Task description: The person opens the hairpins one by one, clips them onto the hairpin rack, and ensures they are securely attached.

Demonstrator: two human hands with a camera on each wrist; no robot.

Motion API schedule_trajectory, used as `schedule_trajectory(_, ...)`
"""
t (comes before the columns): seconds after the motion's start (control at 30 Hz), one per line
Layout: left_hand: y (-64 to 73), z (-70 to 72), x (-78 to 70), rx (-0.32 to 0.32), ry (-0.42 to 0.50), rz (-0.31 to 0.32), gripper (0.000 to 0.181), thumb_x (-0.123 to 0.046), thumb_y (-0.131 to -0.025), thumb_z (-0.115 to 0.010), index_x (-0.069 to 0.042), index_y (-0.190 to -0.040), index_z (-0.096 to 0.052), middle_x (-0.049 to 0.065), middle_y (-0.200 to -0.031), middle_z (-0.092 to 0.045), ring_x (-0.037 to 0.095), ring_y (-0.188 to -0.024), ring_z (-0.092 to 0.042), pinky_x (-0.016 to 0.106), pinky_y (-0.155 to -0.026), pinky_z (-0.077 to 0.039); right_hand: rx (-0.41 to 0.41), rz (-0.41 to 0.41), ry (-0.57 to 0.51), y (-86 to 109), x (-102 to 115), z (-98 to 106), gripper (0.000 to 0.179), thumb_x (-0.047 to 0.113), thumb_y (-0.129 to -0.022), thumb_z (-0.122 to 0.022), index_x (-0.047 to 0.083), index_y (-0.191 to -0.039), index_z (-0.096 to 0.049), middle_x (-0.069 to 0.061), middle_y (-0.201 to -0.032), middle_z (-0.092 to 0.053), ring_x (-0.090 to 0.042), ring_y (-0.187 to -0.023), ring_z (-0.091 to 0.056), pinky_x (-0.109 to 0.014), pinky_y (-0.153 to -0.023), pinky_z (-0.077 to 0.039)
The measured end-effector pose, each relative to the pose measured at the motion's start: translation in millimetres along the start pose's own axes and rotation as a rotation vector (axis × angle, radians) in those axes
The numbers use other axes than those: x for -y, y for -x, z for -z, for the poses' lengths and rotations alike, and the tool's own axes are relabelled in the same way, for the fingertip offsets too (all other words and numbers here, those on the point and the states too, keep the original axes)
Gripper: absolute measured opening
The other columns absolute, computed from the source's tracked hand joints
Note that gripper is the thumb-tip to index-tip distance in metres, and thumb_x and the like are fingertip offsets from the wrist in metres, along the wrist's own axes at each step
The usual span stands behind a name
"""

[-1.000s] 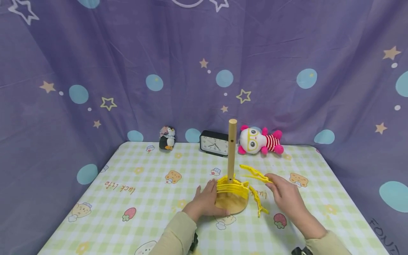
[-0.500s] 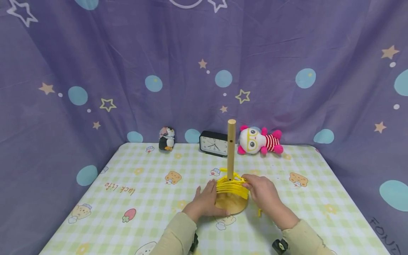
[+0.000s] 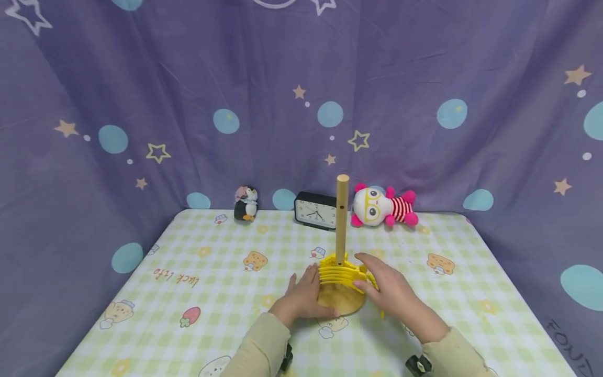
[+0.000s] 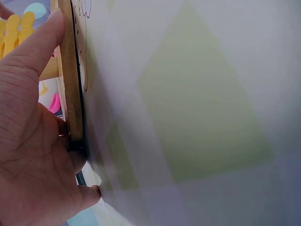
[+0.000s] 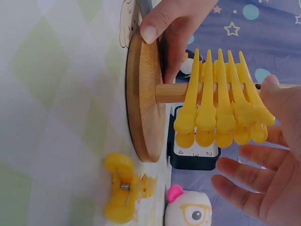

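A wooden stand has a round base [image 3: 346,302] and an upright post [image 3: 342,225]. Several yellow claw hair clips [image 5: 225,103] are stacked around the lower post, their teeth pointing to one side. My left hand [image 3: 301,301] grips the base's rim, thumb at the front and fingers at the left. Beside the topmost clip is my right hand [image 3: 393,288], fingers spread and loosely bent, the thumb right at the clip's end in the right wrist view. A loose yellow claw clip [image 5: 123,188] lies on the table right of the base, mostly hidden by the right hand in the head view.
Along the back stand a penguin plush [image 3: 246,204] and a black-framed alarm clock [image 3: 315,211]. A pink-and-white plush with yellow glasses [image 3: 382,207] lies to their right. A checked cloth [image 3: 226,314] covers the table, with a purple curtain [image 3: 264,68] behind.
My right hand has brought a yellow claw clip left from the table's right onto the post, then loosened its fingers from it. The left hand has stayed on the base.
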State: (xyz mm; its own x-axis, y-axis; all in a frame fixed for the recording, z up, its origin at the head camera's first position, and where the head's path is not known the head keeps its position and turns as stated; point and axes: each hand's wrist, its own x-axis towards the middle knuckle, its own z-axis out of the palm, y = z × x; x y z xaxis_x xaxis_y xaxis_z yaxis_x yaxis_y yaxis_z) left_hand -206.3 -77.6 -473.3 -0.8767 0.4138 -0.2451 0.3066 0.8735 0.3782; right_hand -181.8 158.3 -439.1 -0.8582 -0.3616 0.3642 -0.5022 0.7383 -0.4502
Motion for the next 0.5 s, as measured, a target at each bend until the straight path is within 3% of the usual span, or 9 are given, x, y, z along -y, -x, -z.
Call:
schedule_trajectory(0.13, 0.4, -0.5, -1.1, 0.001, 0.007, 0.001, 0.117, -0.066, -0.075, -0.071, 0.001, -0.154, -0.017, 0.013, -0.163, -0.009, 0.026, -0.149, -0.008, 0.055, -0.117, -0.007, -0.020, -0.068, 0.000, 11.6, -6.5, 3.4, 0.057, 0.036, -0.093, -0.066, 0.010, -0.141, -0.050, -0.011, -0.137, -0.056, -0.028, -0.110, -0.062, -0.050, -0.087, -0.051)
schedule_trajectory(0.3, 0.7, -0.1, -1.7, 0.008, 0.009, 0.009, 0.117, -0.066, -0.075, -0.070, 0.000, -0.155, -0.016, 0.012, -0.163, -0.008, 0.025, -0.149, -0.007, 0.054, -0.117, -0.006, -0.027, -0.141, 0.024, 25.4, -20.2, 6.1, 0.047, 0.033, -0.091, -0.070, 0.012, -0.131, -0.059, -0.008, -0.127, -0.063, -0.024, -0.099, -0.065, -0.047, -0.078, -0.054)
schedule_trajectory(0.5, 1.1, 1.6, -1.2, 0.011, 0.004, 0.010, 0.117, -0.066, -0.075, -0.070, 0.000, -0.155, -0.015, 0.012, -0.163, -0.007, 0.025, -0.149, -0.007, 0.054, -0.117, -0.006, 0.095, -0.261, 0.055, 34.4, -32.8, 7.0, 0.037, 0.031, -0.090, -0.071, 0.012, -0.121, -0.067, -0.005, -0.118, -0.067, -0.022, -0.093, -0.066, -0.043, -0.075, -0.054)
